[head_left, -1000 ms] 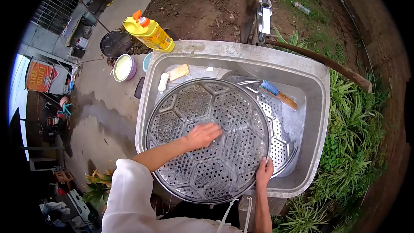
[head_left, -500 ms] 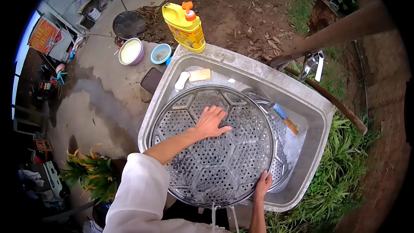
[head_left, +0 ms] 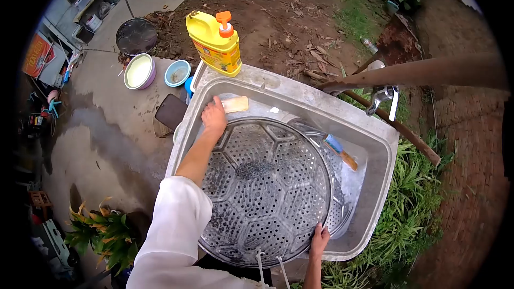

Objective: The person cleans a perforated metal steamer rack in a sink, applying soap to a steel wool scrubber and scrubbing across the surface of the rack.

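Observation:
A large round perforated metal steamer tray (head_left: 278, 192) lies tilted in a steel sink (head_left: 375, 144). My right hand (head_left: 319, 238) grips the tray's near rim. My left hand (head_left: 214, 115) reaches to the sink's far left corner and touches the edge of a tan soap bar (head_left: 236, 104). The hand covers whatever lies under it, so its grip is unclear. A dark grey scouring clump (head_left: 256, 168) rests alone on the middle of the tray. A second perforated tray (head_left: 342, 203) peeks out underneath on the right.
A blue-bristled brush (head_left: 340, 151) lies in the sink at the right. A yellow pump bottle (head_left: 214, 43) stands on the far rim. A tap (head_left: 383, 99) hangs over the sink. Two bowls (head_left: 139, 70) sit on the concrete at left, a potted plant (head_left: 101, 230) nearer.
My left hand has left the middle of the tray and moved up to the sink's far left corner. The dark clump stays on the tray. My right hand keeps its hold.

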Demonstrator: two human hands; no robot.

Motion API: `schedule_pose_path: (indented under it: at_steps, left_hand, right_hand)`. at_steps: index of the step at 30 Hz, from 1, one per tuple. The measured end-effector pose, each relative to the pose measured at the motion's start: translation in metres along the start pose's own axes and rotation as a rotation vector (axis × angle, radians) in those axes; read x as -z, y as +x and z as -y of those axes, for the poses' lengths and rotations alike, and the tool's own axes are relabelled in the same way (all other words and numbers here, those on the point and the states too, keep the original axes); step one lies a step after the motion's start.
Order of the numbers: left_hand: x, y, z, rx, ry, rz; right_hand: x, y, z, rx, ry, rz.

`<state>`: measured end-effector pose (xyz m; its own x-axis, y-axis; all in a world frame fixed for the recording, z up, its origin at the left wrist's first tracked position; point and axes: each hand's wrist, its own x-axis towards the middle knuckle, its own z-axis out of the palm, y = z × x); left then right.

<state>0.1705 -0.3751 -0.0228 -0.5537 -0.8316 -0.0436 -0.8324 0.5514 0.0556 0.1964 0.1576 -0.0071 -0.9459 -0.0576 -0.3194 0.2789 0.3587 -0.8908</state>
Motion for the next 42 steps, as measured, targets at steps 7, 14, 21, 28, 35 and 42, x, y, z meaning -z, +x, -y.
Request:
schedule_pose_path:
  at_steps: [7, 14, 21, 28, 35, 42]
  left_hand:
    - [0.019, 0.003, -0.017, -0.488, -0.206, -0.162]
    - [0.014, 0.036, -0.017, -0.607, -0.128, 0.042]
    - [0.017, 0.037, -0.006, -0.730, 0.034, 0.091]
    - [0.008, 0.046, 0.013, -0.736, 0.012, 0.226]
    - [0.023, 0.000, 0.011, -0.461, -0.012, -0.065]
    - [0.077, -0.021, -0.073, -0.690, -0.152, 0.132]
  right_hand:
    - [-0.008, -0.006, 0.010, -0.010, -0.114, -0.055]
    - [-0.007, -0.006, -0.011, -0.038, -0.164, -0.146]
    - [-0.009, -0.010, 0.010, -0.071, -0.200, -0.152]
    - [-0.010, -0.012, 0.014, -0.091, -0.251, -0.188]
    - [-0.011, -0.017, 0.013, -0.014, -0.109, -0.334]
    - [0.014, -0.010, 0.009, 0.006, 0.065, -0.537]
